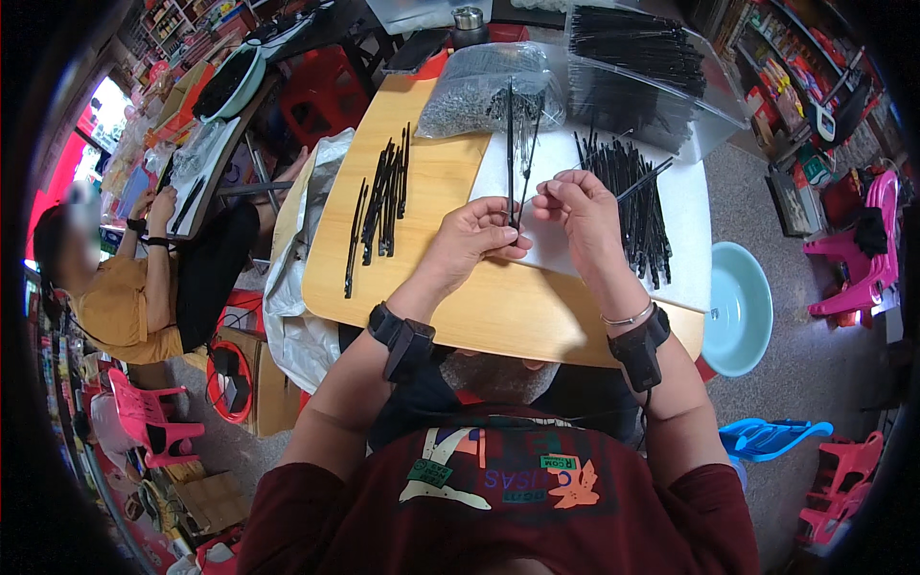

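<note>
My left hand [465,240] pinches two thin black rods [512,144] near their lower ends, and they stand up from the fingers. Just right of it, my right hand [586,218] is closed with thumb and fingertips together; anything between them is too small to make out. Beside and behind it, a thick pile of similar black rods [640,216] lies on a white sheet [688,259]. On the bare wood to the left, a smaller group of black rods [388,196] lies in a loose row. A clear plastic bag [460,91] of small shiny pieces sits beyond my hands.
A clear bin [714,105] full of black rods stands at the table's [422,311] far right. A light blue basin [741,307] is beside the right edge. At another table on the left, a person [125,297] handles black pieces. Pink stools [858,240] stand around.
</note>
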Demonstrator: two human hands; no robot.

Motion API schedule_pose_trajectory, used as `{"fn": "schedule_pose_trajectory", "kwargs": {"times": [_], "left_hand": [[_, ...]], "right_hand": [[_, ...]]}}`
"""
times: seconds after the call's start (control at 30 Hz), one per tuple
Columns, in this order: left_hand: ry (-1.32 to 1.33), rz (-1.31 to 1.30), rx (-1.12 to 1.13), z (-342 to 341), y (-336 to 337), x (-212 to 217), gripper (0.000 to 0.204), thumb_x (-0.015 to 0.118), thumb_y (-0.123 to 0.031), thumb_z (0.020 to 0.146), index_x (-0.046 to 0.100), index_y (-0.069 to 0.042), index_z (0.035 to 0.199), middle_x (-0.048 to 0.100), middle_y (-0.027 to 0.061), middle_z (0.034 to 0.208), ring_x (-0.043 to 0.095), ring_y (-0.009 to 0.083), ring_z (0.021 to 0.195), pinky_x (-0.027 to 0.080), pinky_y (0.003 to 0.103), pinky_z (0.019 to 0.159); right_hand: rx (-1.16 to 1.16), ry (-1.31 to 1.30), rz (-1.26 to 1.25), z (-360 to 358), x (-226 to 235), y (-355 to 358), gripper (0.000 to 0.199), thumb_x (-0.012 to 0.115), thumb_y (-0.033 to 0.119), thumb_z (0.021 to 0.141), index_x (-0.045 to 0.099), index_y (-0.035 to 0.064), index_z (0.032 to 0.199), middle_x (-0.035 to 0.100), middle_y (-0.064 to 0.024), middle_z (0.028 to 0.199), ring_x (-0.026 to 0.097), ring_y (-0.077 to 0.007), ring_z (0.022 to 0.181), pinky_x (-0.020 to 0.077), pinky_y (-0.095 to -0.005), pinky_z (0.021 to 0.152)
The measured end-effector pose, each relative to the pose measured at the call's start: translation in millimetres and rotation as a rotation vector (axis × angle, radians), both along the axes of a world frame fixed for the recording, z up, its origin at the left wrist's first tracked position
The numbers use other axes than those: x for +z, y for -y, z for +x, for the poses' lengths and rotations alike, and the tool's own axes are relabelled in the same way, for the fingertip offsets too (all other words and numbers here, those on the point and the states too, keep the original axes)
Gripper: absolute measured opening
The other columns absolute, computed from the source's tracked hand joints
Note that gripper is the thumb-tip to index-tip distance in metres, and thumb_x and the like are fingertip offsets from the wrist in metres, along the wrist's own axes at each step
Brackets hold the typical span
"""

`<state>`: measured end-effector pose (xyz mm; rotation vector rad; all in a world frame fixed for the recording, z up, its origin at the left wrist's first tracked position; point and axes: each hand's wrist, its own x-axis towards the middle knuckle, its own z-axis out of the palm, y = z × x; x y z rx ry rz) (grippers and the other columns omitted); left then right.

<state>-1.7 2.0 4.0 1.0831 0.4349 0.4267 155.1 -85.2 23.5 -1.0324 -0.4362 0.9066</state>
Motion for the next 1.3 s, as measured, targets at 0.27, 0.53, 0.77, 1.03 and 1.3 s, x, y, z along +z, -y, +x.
{"fn": "schedule_pose_trajectory", "kwargs": {"times": [0.27, 0.53, 0.77, 1.03, 1.3], "left_hand": [[-0.037, 0.038, 0.018, -2, -3, -4, 0.033, 0.061, -0.001, 0.084, 0.05, 0.0, 0.116, 0.063, 0.011, 0.097, 0.067, 0.02, 0.082, 0.056, 0.026, 0.067], [-0.027, 0.094, -0.053, -1, -4, -1, 0.034, 0.062, -0.006, 0.085, 0.052, 0.0, 0.117, 0.067, 0.0127, 0.103, 0.066, 0.0146, 0.08, 0.051, 0.021, 0.065], [0.004, 0.068, -0.079, 0, -2, 4, 0.036, 0.062, -0.003, 0.084, 0.051, 0.001, 0.118, 0.066, 0.0164, 0.102, 0.067, 0.0186, 0.084, 0.055, 0.023, 0.065], [-0.033, 0.116, -0.088, -2, 0, 3, 0.026, 0.061, -0.007, 0.086, 0.055, 0.0, 0.11, 0.067, 0.0104, 0.096, 0.066, 0.0138, 0.078, 0.052, 0.021, 0.064], [-0.063, 0.204, 0.065, -3, 0, -6, 0.012, 0.059, -0.011, 0.087, 0.053, -0.002, 0.093, 0.063, 0.0079, 0.085, 0.063, 0.0146, 0.07, 0.052, 0.024, 0.059]], "right_hand": [[0.124, -0.048, 0.037, 2, -7, 3, 0.005, 0.056, 0.004, 0.086, 0.054, -0.0002, 0.088, 0.062, -0.0106, 0.084, 0.061, -0.0138, 0.07, 0.0519, -0.0233, 0.063], [0.179, -0.028, -0.031, -2, -14, 1, 0.004, 0.053, 0.005, 0.087, 0.055, 0.0012, 0.086, 0.062, -0.0072, 0.075, 0.059, -0.0116, 0.061, 0.0504, -0.0228, 0.06], [0.237, -0.072, -0.062, 1, -17, 1, 0.007, 0.052, 0.005, 0.086, 0.054, 0.0011, 0.081, 0.061, -0.0082, 0.071, 0.055, -0.0111, 0.054, 0.0466, -0.0217, 0.054], [0.244, -0.12, -0.1, 4, -15, 1, 0.003, 0.052, 0.002, 0.084, 0.054, 0.0005, 0.083, 0.062, -0.0088, 0.075, 0.055, -0.0118, 0.053, 0.0469, -0.0222, 0.052], [0.234, 0.292, 0.107, -16, -5, 6, 0.007, 0.051, 0.002, 0.086, 0.051, -0.0016, 0.092, 0.06, -0.006, 0.082, 0.055, -0.0095, 0.066, 0.0469, -0.0226, 0.063]]}}
